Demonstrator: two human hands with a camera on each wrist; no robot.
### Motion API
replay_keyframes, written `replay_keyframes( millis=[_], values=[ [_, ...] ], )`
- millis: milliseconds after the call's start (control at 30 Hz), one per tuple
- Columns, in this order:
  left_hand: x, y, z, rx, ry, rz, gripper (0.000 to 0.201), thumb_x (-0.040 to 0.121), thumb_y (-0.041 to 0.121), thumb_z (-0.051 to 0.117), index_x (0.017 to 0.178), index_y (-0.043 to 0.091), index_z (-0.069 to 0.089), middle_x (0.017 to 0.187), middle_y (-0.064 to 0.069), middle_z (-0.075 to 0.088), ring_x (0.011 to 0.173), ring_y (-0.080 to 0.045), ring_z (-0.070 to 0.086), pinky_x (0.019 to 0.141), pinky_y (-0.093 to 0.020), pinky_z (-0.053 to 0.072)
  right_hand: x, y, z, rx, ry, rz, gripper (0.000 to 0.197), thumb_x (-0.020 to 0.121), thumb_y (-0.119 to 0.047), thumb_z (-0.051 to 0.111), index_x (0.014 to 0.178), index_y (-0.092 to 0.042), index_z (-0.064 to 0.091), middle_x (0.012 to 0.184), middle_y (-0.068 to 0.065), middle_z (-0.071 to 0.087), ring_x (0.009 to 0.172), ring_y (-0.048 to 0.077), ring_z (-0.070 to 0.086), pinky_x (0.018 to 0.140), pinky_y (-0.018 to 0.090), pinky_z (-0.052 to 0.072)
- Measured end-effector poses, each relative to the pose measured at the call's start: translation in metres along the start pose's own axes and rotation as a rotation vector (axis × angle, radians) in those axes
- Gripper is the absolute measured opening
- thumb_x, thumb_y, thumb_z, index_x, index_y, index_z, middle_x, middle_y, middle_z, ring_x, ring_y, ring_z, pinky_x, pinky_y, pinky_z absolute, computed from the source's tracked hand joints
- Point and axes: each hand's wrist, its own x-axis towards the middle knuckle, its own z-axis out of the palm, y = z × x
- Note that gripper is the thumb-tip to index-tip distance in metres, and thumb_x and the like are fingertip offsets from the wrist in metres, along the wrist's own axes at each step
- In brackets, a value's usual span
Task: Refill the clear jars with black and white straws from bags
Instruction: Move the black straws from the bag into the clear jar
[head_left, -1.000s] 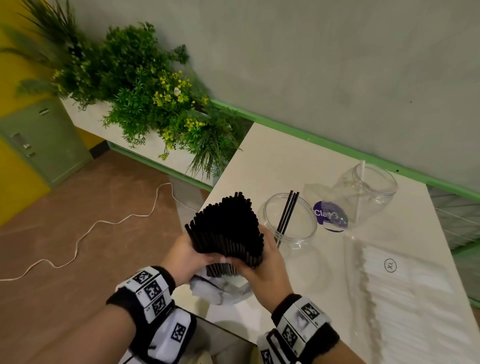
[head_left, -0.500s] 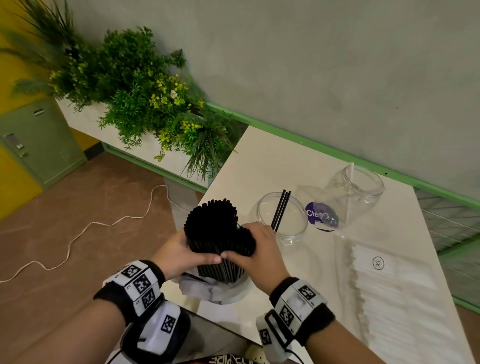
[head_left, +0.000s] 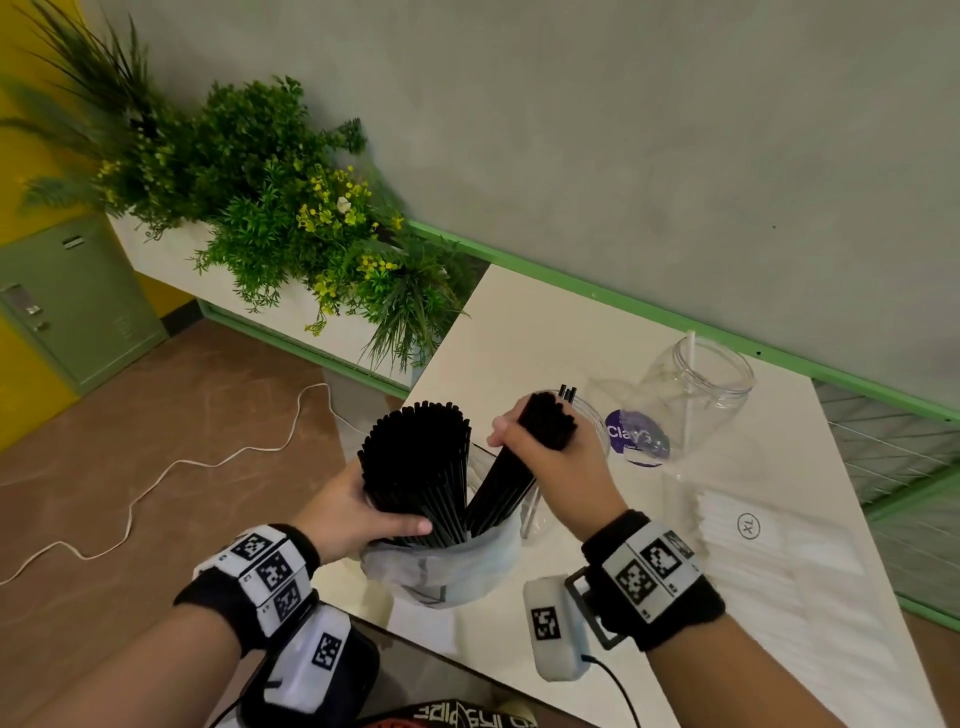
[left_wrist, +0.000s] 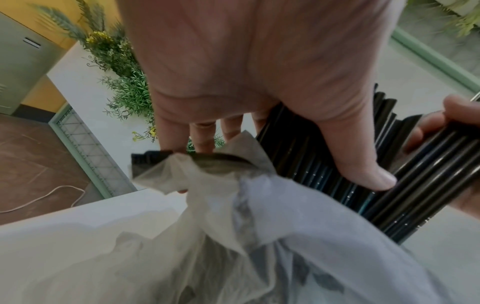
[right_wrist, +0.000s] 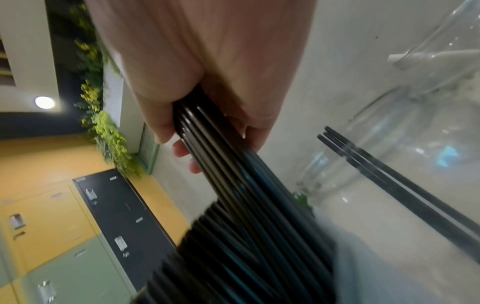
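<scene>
Left hand (head_left: 358, 512) wrapped round main black bundle (head_left: 415, 462), upright in bag (head_left: 441, 566) at near table edge. Right hand (head_left: 550, 462) fisted on smaller split-off bunch (head_left: 511, 483), leaning right toward near jar (head_left: 597, 415) holding few black straws. Far jar (head_left: 696, 389): one white straw. Risks: loose grip fanning bunch, strays dropping; bunch catching bag; knocking jar.

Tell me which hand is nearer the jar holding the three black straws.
Right. The right hand, gripping a handful of black straws, is right beside that jar. The left hand holds the main bundle farther off, across the bag.
</scene>
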Motion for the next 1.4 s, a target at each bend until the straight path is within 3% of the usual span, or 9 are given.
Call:
replay_keyframes(
  millis=[200,500,667,767,933,1133,1233,1300,1400],
  values=[
    [0.004,-0.001,-0.003,0.042,-0.038,-0.007,0.105,0.017,0.068,0.085,0.112,0.04,0.05,0.115,0.017,0.06,0.107,-0.002,0.056,0.1,-0.03,0.043,0.015,-0.037,-0.015,0.288,0.137,0.037,0.006,0.091,-0.005,0.06,0.089,-0.007,0.054,0.071,0.005,0.066,0.08,0.026,0.065,0.086,0.043,0.052],
    [0.01,-0.001,-0.006,0.056,-0.068,-0.013,0.116,0.021,0.065,0.088,0.124,0.028,0.05,0.115,0.012,0.063,0.107,-0.003,0.058,0.098,-0.03,0.046,0.036,-0.088,-0.059,0.386,0.301,-0.146,0.012,0.095,-0.005,0.054,0.085,-0.013,0.056,0.075,0.003,0.063,0.079,0.022,0.065,0.086,0.041,0.052],
    [0.012,-0.001,-0.005,0.053,-0.068,-0.021,0.09,0.035,0.051,0.092,0.114,0.033,0.053,0.11,0.014,0.064,0.106,-0.005,0.059,0.094,-0.027,0.046,0.047,-0.066,-0.066,0.166,0.363,-0.165,0.003,0.092,-0.005,0.058,0.091,-0.006,0.056,0.084,0.012,0.064,0.08,0.02,0.064,0.081,0.033,0.053],
    [0.014,-0.003,-0.005,0.044,-0.061,-0.022,0.099,0.023,0.063,0.088,0.111,0.036,0.054,0.11,0.013,0.065,0.105,-0.003,0.059,0.095,-0.027,0.047,0.054,-0.02,-0.056,0.14,0.388,-0.038,0.011,0.087,-0.001,0.065,0.087,-0.01,0.059,0.084,0.009,0.065,0.081,0.018,0.063,0.083,0.034,0.052],
    [0.015,0.001,-0.005,0.054,-0.082,0.023,0.107,0.024,0.066,0.086,0.119,0.032,0.05,0.113,0.018,0.061,0.102,0.012,0.053,0.079,-0.005,0.043,0.062,0.043,-0.041,0.115,0.368,0.158,0.02,0.08,-0.002,0.073,0.08,-0.018,0.061,0.079,-0.004,0.063,0.077,0.011,0.06,0.084,0.036,0.049],
    [0.015,0.002,-0.005,0.05,-0.073,-0.003,0.096,0.022,0.065,0.085,0.108,0.039,0.052,0.107,0.021,0.061,0.098,0.013,0.053,0.076,-0.004,0.042,0.065,0.066,-0.03,-0.18,0.319,0.084,0.029,0.082,-0.016,0.073,0.101,-0.023,0.053,0.086,-0.007,0.064,0.089,0.009,0.06,0.088,0.032,0.044],
    [0.015,0.003,-0.005,0.044,-0.066,-0.002,0.092,0.019,0.066,0.084,0.102,0.042,0.051,0.103,0.021,0.062,0.093,0.015,0.053,0.077,-0.004,0.042,0.062,0.067,-0.024,-0.319,0.295,0.01,0.03,0.087,-0.02,0.069,0.11,-0.023,0.051,0.099,-0.006,0.058,0.088,-0.004,0.052,0.081,0.015,0.038],
    [0.015,0.002,-0.005,0.045,-0.065,-0.006,0.093,0.018,0.068,0.084,0.102,0.043,0.052,0.104,0.02,0.063,0.096,0.012,0.054,0.083,-0.011,0.043,0.062,0.067,-0.022,-0.499,0.251,-0.07,0.031,0.089,-0.019,0.065,0.117,-0.02,0.052,0.107,-0.005,0.05,0.088,-0.001,0.045,0.077,0.008,0.035],
    [0.014,0.002,-0.004,0.034,-0.064,-0.009,0.093,0.017,0.067,0.084,0.101,0.041,0.053,0.104,0.02,0.063,0.096,0.011,0.054,0.084,-0.013,0.043,0.065,0.07,-0.022,-0.677,0.163,-0.095,0.025,0.094,-0.01,0.055,0.118,-0.014,0.054,0.111,-0.004,0.043,0.097,0.008,0.042,0.085,0.02,0.036]
  ],
)
